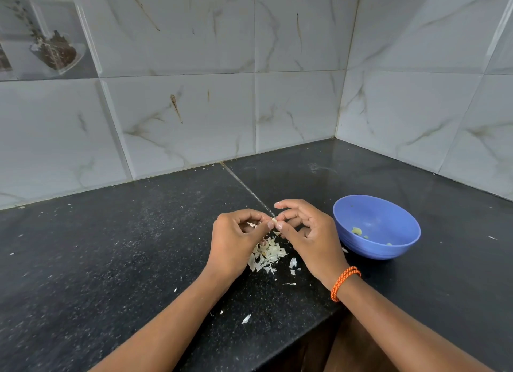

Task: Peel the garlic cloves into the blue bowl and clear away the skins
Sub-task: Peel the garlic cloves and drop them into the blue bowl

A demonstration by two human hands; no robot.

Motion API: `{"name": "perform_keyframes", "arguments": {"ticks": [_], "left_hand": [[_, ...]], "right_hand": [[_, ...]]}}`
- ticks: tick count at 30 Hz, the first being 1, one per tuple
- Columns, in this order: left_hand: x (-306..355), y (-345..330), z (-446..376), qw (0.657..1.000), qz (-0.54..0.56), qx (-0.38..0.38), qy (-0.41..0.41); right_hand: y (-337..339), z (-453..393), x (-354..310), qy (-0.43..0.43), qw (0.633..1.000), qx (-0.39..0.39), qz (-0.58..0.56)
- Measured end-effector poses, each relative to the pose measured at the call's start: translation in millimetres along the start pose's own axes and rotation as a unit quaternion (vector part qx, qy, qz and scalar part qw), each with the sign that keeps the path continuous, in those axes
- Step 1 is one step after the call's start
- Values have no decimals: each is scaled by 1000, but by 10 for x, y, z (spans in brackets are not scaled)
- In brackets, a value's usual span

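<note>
Marble-patterned wall tiles meet in a corner behind a dark speckled bench (pixel 138 246), on which the work is set out. Both hands are raised just above a heap of papery skins (pixel 266 256), with loose flakes scattered nearer the bench edge. Left hand (pixel 238 238) has its fingers curled and pinches a small garlic clove (pixel 274 220) at the fingertips; a further fragment shows inside its palm, identity unclear. Right hand (pixel 305 232) meets it at the same point, thumb and forefinger nipping the clove or its skin, the other fingers loosely spread; an orange cord band (pixel 344 282) sits on that wrist. Blue bowl (pixel 388 249) stands just right of the right hand, holding a few pale peeled pieces. Assessment: peeling is under way, clearing not yet begun. Recommended practice: hold the clove firmly at one end, lift the skin from the tip with a nail and draw it off over the heap, so waste collects in one place; then carry the bare clove across to the bowl, keeping skin out of it.
</note>
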State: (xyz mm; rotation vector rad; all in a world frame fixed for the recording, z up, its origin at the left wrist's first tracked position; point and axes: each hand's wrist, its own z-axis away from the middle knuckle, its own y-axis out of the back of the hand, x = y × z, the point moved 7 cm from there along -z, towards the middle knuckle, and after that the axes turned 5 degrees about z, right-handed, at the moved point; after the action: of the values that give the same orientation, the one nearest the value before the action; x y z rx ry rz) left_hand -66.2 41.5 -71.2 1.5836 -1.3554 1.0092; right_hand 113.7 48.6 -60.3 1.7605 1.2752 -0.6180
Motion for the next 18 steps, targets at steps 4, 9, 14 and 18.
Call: {"name": "perform_keyframes", "arguments": {"ticks": [4, 9, 14, 18], "left_hand": [[14, -8, 2, 1000, -7, -6, -4], [-6, -30, -4, 1000, -25, -9, -10], [-16, -6, -35, 998, -60, -1, -30], [9, -4, -27, 997, -69, -4, -34]], "right_hand": [[-12, 5, 33, -10, 1000, -7, -4], [-18, -4, 34, -14, 1000, -7, -15], [-2, -16, 47, -16, 1000, -2, -18], [-6, -20, 51, -16, 999, -11, -27]]}}
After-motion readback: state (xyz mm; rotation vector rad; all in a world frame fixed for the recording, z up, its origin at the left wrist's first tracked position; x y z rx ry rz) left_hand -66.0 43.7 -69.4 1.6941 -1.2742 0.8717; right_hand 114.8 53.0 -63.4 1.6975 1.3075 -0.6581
